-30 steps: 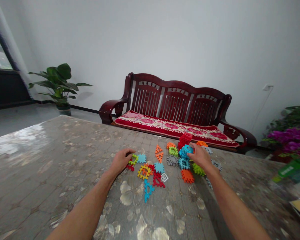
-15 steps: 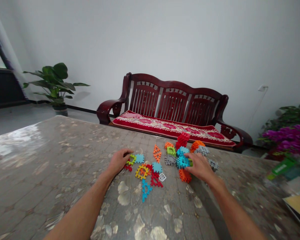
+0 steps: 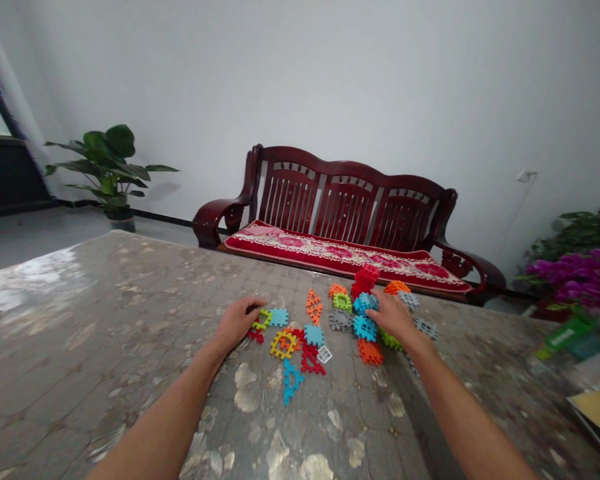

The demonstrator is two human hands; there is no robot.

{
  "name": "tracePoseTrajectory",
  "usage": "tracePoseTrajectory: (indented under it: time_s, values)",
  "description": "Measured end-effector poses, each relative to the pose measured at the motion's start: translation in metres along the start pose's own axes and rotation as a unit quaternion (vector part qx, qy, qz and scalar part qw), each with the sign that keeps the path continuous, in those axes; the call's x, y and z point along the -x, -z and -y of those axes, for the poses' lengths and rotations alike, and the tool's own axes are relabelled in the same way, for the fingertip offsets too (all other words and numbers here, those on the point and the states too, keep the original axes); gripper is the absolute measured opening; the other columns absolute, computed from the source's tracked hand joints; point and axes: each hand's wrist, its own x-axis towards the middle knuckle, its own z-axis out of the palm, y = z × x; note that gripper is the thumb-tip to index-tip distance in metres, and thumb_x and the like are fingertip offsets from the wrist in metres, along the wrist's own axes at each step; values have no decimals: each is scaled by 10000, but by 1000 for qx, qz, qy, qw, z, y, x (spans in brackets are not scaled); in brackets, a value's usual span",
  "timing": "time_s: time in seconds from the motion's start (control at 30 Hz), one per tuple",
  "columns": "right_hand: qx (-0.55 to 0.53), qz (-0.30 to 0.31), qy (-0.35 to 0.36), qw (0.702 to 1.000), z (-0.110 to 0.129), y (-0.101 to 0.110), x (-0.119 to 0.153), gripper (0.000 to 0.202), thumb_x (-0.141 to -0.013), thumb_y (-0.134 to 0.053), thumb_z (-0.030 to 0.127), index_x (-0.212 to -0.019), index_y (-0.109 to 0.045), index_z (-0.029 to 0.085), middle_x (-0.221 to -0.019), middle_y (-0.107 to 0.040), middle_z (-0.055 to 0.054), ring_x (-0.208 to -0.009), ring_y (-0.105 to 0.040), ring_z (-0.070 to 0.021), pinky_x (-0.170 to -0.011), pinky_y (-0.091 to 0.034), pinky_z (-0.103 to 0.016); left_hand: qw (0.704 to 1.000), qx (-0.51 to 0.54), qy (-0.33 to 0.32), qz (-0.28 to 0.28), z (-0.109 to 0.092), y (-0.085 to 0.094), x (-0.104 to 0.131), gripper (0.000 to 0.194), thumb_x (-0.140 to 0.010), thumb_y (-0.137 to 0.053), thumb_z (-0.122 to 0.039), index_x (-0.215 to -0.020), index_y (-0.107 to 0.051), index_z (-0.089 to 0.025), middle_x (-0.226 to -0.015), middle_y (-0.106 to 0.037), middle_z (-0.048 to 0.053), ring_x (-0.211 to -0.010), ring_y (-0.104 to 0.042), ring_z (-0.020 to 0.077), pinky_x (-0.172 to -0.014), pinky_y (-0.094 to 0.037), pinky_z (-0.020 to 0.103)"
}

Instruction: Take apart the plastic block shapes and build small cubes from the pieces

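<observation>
right hand [image 3: 396,319] at blue notched tiles [image 3: 365,327], left hand [image 3: 236,320] by green frame tile [image 3: 267,319]; can't tell if pinching
red tiles [image 3: 365,281] piled, orange triangles [image 3: 312,301] loose

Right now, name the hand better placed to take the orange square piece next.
Probably the right hand: it is at the blue pieces beside the orange square piece, while the left hand is over by the lime-green piece.

The right hand [image 3: 394,316] touches blue pieces [image 3: 365,316] on the desk [image 3: 150,300]; the left hand [image 3: 237,322] rests beside a lime piece [image 3: 263,319].
</observation>
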Motion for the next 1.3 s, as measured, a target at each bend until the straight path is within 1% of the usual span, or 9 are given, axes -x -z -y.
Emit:
tracePoseTrajectory:
  time_s: [0.17,0.33,0.43,0.53,0.63,0.83,0.93,1.1,1.3]
  values:
    - [29,28,-8,999,1,-3,-9,566,-852,-588,357,-1377,-509,161,-1305,-629,-143,-1194,-550,-343,-975,-393,-420,1000,1,-1,3,-2,1,0,351,-783,-506,-217,-1041,-737,-163,-981,-764,57,-879,-694,213,-856,-530,332]
    - [-6,21,-16,1000,-2,-6,-12,575,-815,-621,285,-1365,-512,156,-1294,-642,-137,-1170,-581,-332,-961,-427,-425,1000,-8,1,6,-3,2,0,346,-786,-504,-217,-1034,-739,-166,-971,-765,56,-874,-698,214,-855,-531,330]
    - [-65,-7,-25,998,-8,-8,-15,590,-783,-660,277,-1346,-524,163,-1273,-655,-132,-1164,-595,-307,-980,-431,-415,1000,-6,2,10,-4,2,1,345,-792,-502,-223,-1040,-736,-167,-992,-764,58,-899,-696,214,-869,-528,331]
    - [-177,-33,-37,983,-12,-9,-14,637,-761,-677,279,-1361,-499,162,-1259,-658,-131,-1146,-616,-261,-975,-450,-380,1000,-3,-2,-1,-4,2,1,331,-786,-510,-222,-1020,-740,-175,-1013,-765,57,-924,-691,218,-890,-522,338]
    - [-245,-6,8,970,-2,-5,-2,677,-705,-714,266,-1347,-518,179,-1219,-673,-110,-1091,-638,-237,-948,-466,-360,1000,0,-5,-9,-5,2,1,307,-774,-519,-223,-976,-749,-191,-1001,-770,45,-919,-692,219,-896,-520,340]
    - [-232,76,111,963,31,6,33,687,-659,-745,300,-1322,-572,247,-1196,-682,-44,-1133,-587,-259,-993,-429,-395,1000,-3,-7,-13,-6,3,1,306,-765,-520,-234,-964,-748,-193,-991,-772,45,-914,-695,221,-898,-519,342]
    - [-209,72,98,970,28,11,37,654,-675,-733,319,-1308,-589,239,-1235,-669,-53,-1155,-574,-260,-996,-424,-377,1000,-7,-9,-9,-5,3,1,312,-774,-515,-241,-977,-744,-182,-1011,-769,55,-938,-692,221,-908,-513,339]
    - [-77,67,72,992,13,16,38,654,-697,-725,376,-1319,-592,225,-1267,-655,-93,-1175,-557,-302,-1013,-389,-415,1000,-14,-3,-1,-7,4,1,315,-775,-515,-231,-988,-743,-184,-1004,-771,49,-916,-693,214,-893,-520,331]
    - [-9,81,53,995,20,7,44,667,-717,-702,346,-1359,-557,239,-1331,-620,-88,-1220,-524,-303,-1021,-365,-402,1000,-6,2,-5,-8,4,2,313,-774,-515,-215,-981,-748,-192,-986,-772,42,-904,-693,214,-900,-520,340]
